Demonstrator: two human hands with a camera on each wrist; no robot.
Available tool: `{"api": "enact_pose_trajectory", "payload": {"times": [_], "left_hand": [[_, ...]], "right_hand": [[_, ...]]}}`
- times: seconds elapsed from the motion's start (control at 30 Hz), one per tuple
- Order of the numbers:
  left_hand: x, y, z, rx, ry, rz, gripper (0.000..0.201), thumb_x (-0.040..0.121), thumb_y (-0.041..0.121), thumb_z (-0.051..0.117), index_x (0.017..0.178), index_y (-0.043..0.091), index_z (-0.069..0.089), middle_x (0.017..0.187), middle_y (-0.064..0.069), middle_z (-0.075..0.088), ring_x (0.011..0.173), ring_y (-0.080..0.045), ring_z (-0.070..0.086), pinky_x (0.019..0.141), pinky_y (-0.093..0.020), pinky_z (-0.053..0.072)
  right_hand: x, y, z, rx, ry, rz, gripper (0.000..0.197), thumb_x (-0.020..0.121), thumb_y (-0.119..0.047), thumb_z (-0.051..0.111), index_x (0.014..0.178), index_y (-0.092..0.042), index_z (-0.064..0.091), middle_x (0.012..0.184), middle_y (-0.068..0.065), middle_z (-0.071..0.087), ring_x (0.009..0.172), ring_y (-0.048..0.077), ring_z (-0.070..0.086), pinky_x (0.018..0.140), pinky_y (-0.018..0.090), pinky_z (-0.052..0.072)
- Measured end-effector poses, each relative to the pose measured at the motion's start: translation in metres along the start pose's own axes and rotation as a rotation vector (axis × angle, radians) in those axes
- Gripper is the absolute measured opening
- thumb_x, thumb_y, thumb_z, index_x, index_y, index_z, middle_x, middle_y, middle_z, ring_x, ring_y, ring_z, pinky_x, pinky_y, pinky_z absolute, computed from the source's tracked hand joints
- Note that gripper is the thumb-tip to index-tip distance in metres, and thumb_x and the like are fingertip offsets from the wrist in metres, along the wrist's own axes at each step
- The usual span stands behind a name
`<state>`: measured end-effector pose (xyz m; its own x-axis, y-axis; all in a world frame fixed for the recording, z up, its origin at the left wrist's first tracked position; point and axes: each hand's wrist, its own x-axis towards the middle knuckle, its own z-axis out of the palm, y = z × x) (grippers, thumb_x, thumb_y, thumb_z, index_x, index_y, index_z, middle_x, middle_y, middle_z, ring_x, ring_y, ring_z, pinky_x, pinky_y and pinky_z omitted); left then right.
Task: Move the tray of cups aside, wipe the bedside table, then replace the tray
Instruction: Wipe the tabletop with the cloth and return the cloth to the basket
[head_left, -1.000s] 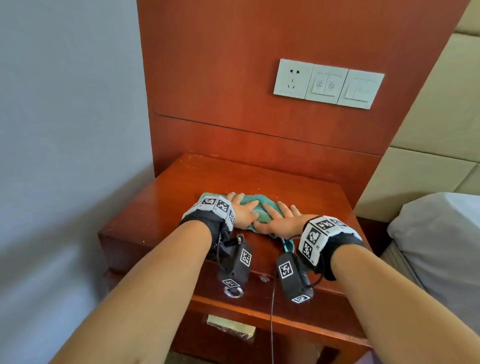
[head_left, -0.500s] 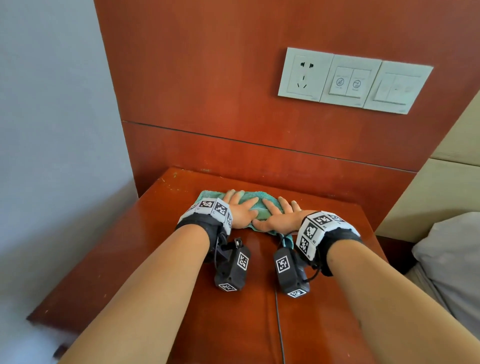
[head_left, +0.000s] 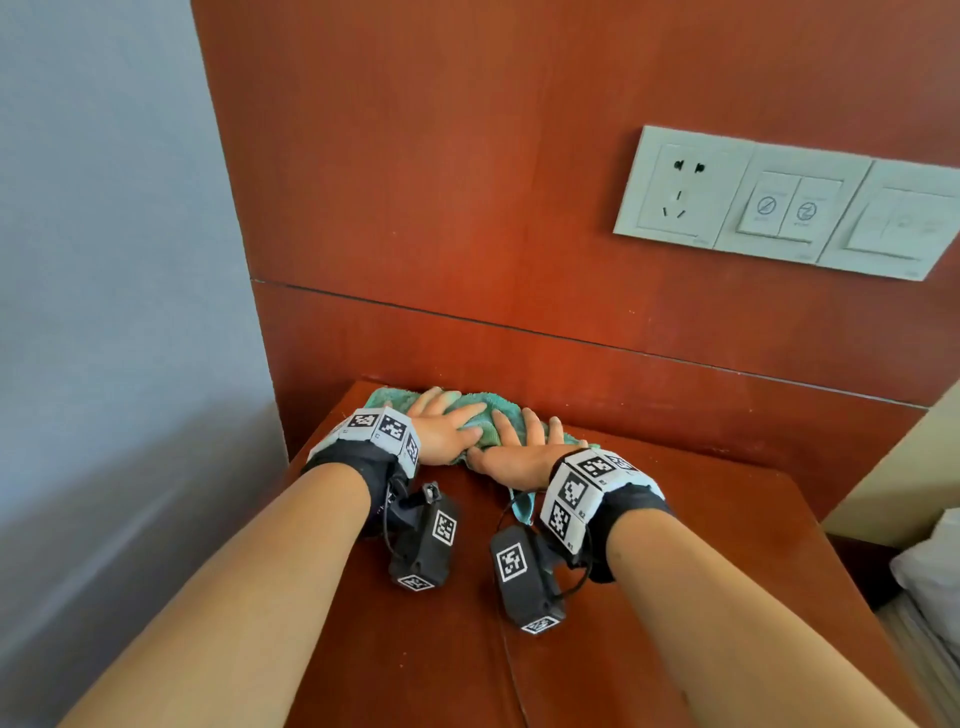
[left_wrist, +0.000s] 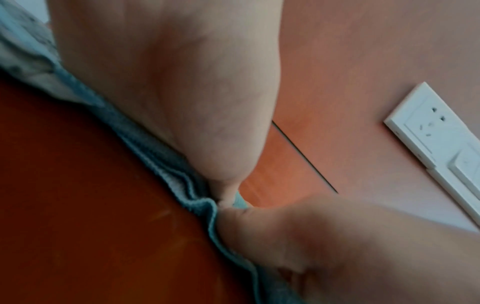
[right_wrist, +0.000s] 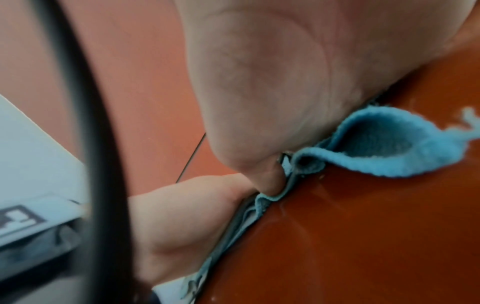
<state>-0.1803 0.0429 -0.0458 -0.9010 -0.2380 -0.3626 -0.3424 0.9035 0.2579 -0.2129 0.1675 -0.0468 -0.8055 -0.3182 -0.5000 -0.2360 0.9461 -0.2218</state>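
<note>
Cloth (head_left: 480, 410) under the fingers (head_left: 511, 423) – teal-green terry, bluer in the right wrist view. Counter (head_left: 675, 545) – glossy reddish-brown wood. Wall panel (head_left: 467, 208) beyond the fingers – same red-brown, with one thin dark seam line. Socket and switch plate (head_left: 789, 208) – white, with grey icons. Wrist bands (head_left: 382, 426) – white with black square-code markers over black straps. Wall (head_left: 104, 260) left of the fingers – pale grey-blue.

Even, bright daylight with soft shadows under the forearms; head view sharp but bowed at its edges, both wrist views blurred and out of focus, close skin filling them.
</note>
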Motion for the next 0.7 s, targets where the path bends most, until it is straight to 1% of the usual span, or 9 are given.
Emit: {"api": "enact_pose_trajectory", "payload": {"times": [0.1, 0.17, 0.23, 0.27, 0.33, 0.4, 0.43, 0.6, 0.7], "left_hand": [[-0.001, -0.016, -0.008, -0.006, -0.002, 0.007, 0.051, 0.101, 0.047, 0.019, 0.150, 0.044, 0.010, 0.163, 0.011, -0.005, 0.150, -0.012, -0.014, 0.116, -0.053, -0.010], [-0.003, -0.025, -0.013, -0.012, -0.002, 0.015, 0.050, 0.102, 0.043, 0.019, 0.152, 0.041, 0.010, 0.163, 0.010, -0.004, 0.150, -0.012, -0.012, 0.118, -0.049, -0.009], [-0.004, -0.035, -0.019, -0.016, -0.001, 0.022, 0.050, 0.103, 0.040, 0.019, 0.152, 0.038, 0.011, 0.163, 0.010, -0.003, 0.150, -0.013, -0.011, 0.118, -0.047, -0.008], [-0.003, -0.041, -0.021, -0.023, 0.000, 0.024, 0.050, 0.103, 0.039, 0.019, 0.153, 0.037, 0.011, 0.163, 0.011, -0.003, 0.150, -0.013, -0.011, 0.118, -0.046, -0.007], [0.001, -0.054, -0.024, -0.048, 0.003, 0.022, 0.051, 0.103, 0.038, 0.020, 0.153, 0.034, 0.012, 0.163, 0.009, -0.001, 0.150, -0.014, -0.010, 0.119, -0.044, -0.005], [0.009, -0.066, -0.023, -0.061, 0.016, 0.020, 0.051, 0.103, 0.037, 0.023, 0.153, 0.031, 0.013, 0.163, 0.005, 0.001, 0.151, -0.017, -0.009, 0.120, -0.041, -0.004], [0.011, -0.071, -0.022, -0.060, 0.022, 0.019, 0.052, 0.103, 0.037, 0.023, 0.153, 0.030, 0.013, 0.163, 0.004, 0.002, 0.151, -0.018, -0.009, 0.122, -0.041, -0.003], [0.009, -0.079, -0.016, -0.033, 0.082, -0.045, 0.052, 0.102, 0.041, 0.024, 0.153, 0.034, 0.014, 0.163, 0.004, 0.002, 0.151, -0.019, -0.007, 0.123, -0.040, -0.002], [-0.002, -0.085, -0.011, -0.026, 0.082, -0.085, 0.053, 0.101, 0.044, 0.025, 0.152, 0.036, 0.014, 0.163, 0.003, 0.000, 0.151, -0.020, -0.008, 0.122, -0.040, -0.002]], "right_hand": [[-0.003, -0.020, -0.001, 0.052, -0.018, -0.033, 0.073, 0.088, -0.065, 0.030, 0.153, -0.035, 0.018, 0.163, 0.000, 0.004, 0.149, 0.030, -0.010, 0.117, 0.057, -0.008], [-0.006, -0.031, -0.004, 0.023, -0.006, -0.099, 0.070, 0.097, -0.054, 0.029, 0.155, -0.025, 0.005, 0.163, 0.005, -0.009, 0.149, 0.031, -0.013, 0.118, 0.052, -0.008], [-0.006, -0.040, -0.006, -0.013, 0.027, -0.150, 0.068, 0.101, -0.046, 0.028, 0.155, -0.023, -0.006, 0.161, 0.007, -0.018, 0.148, 0.032, -0.014, 0.118, 0.048, -0.007], [-0.003, -0.046, -0.005, -0.030, 0.025, -0.164, 0.068, 0.101, -0.047, 0.027, 0.155, -0.023, -0.007, 0.161, 0.008, -0.019, 0.148, 0.032, -0.014, 0.118, 0.048, -0.006], [0.007, -0.061, 0.002, -0.026, 0.014, -0.132, 0.070, 0.096, -0.055, 0.026, 0.155, -0.027, 0.001, 0.162, 0.006, -0.012, 0.148, 0.033, -0.013, 0.119, 0.052, -0.007], [0.011, -0.073, 0.010, -0.033, 0.025, -0.061, 0.072, 0.090, -0.066, 0.024, 0.154, -0.036, 0.008, 0.163, 0.000, -0.003, 0.149, 0.031, -0.013, 0.117, 0.057, -0.009], [0.012, -0.077, 0.013, -0.061, 0.034, -0.054, 0.072, 0.089, -0.068, 0.023, 0.153, -0.039, 0.009, 0.163, -0.002, -0.002, 0.149, 0.030, -0.013, 0.116, 0.057, -0.011], [0.011, -0.076, 0.014, -0.153, 0.049, -0.111, 0.074, 0.086, -0.072, 0.023, 0.152, -0.045, 0.004, 0.163, -0.006, -0.005, 0.149, 0.027, -0.014, 0.116, 0.056, -0.011], [0.001, -0.076, 0.016, -0.139, 0.000, -0.136, 0.074, 0.085, -0.074, 0.026, 0.151, -0.045, 0.011, 0.163, -0.006, -0.001, 0.150, 0.027, -0.012, 0.116, 0.057, -0.010]]}}
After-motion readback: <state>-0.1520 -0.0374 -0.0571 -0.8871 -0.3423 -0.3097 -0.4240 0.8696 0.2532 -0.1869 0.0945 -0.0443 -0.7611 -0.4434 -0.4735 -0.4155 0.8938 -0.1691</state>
